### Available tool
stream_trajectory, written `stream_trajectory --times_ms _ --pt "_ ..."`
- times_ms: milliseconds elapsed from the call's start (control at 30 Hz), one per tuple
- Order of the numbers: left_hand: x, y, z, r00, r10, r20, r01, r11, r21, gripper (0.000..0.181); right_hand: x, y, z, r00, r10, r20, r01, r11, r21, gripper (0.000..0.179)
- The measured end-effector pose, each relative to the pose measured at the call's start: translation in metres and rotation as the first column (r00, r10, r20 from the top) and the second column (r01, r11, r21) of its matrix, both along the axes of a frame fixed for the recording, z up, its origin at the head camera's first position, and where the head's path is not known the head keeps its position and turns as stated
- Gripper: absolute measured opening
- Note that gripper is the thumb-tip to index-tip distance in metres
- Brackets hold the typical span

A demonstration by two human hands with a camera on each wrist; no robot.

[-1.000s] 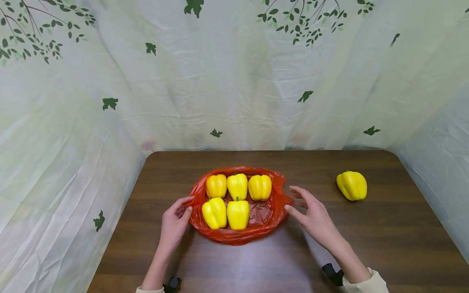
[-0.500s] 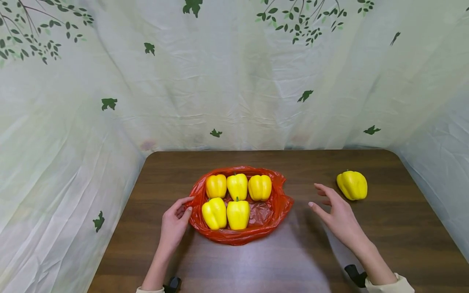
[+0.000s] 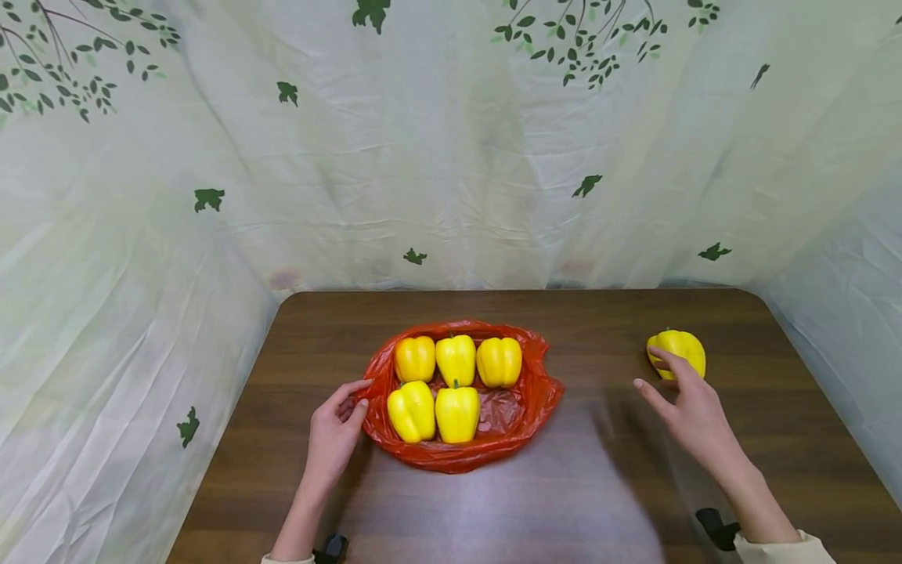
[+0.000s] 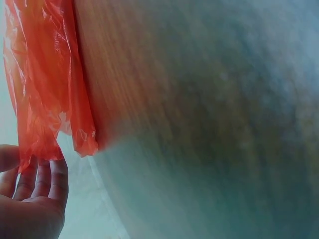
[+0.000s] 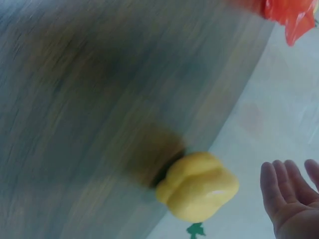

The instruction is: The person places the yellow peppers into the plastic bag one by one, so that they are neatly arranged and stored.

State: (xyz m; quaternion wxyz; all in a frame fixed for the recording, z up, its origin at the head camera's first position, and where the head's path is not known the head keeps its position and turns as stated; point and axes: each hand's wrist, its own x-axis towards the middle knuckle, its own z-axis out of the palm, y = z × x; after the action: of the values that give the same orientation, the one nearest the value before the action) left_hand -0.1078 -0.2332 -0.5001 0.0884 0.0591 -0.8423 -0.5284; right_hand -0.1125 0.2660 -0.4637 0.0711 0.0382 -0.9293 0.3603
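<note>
A red plastic bag point(image 3: 503, 448) lies spread on the table with its rim rolled outward, and several yellow bell peppers point(image 3: 458, 413) sit inside it in two rows. My left hand point(image 3: 334, 432) holds the bag's left rim, with plastic point(image 4: 42, 99) between thumb and fingers in the left wrist view. Another yellow bell pepper point(image 3: 678, 351) lies alone at the table's right. My right hand point(image 3: 698, 419) hovers just in front of it, thumb and fingers apart, covering part of it in the head view. In the right wrist view a gap shows between this pepper point(image 5: 199, 186) and the fingers.
The brown wooden table point(image 3: 578, 321) ends at a back edge against a pale curtain point(image 3: 451, 157) printed with green leaves. Curtain also hangs at both sides. Inside the bag, bare red plastic shows at the front right, beside the peppers.
My right hand has left the bag's right side and moved right to the lone bell pepper. My left hand stays at the bag's left rim, and the peppers have not moved.
</note>
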Motion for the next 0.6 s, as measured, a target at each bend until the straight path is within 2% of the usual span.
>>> stream_trajectory --times_ms 267,600 --pt "0.001 0.0 0.0 1.0 0.015 0.001 -0.015 1.0 -0.012 0.026 -0.007 0.015 -0.005 0.999 -0.043 -0.014 0.044 0.998 0.035 0.064" --pt "0.001 0.001 0.002 1.0 0.015 0.003 -0.015 1.0 -0.011 0.026 -0.018 0.031 -0.012 0.992 -0.077 -0.101 0.082 0.996 0.043 0.062"
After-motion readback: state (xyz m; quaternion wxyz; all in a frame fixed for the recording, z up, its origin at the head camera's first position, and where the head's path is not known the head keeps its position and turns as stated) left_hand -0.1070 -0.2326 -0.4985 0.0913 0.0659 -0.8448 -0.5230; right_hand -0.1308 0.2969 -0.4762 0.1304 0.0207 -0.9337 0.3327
